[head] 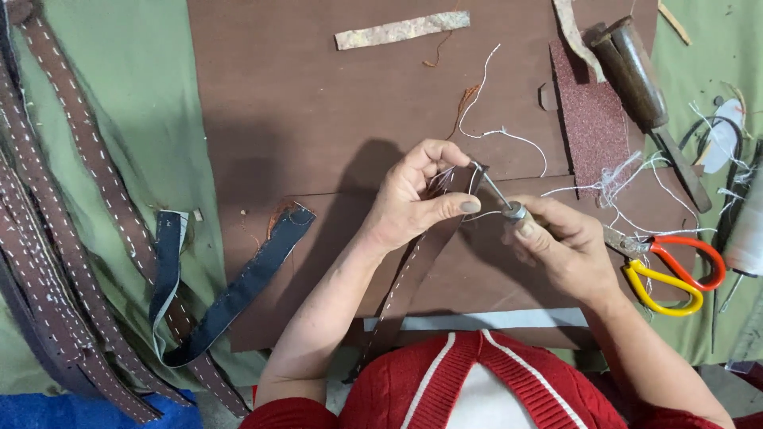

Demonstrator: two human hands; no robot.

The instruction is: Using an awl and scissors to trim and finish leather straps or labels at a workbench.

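I see my left hand pinching a brown strap that runs from near-left to far-right; my right hand grips an awl, tip pointing far-left.

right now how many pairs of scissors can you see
1. The red and yellow handled scissors lie on the board beside the right hand. Dark loops at the far right might be another pair; unclear.

- My left hand: raised over the work, fingers curled, thumb and forefinger pinched together.
- My right hand: fist-like grip, thumb uppermost, knuckles outward.
- Both forearms: bare, angled inward.
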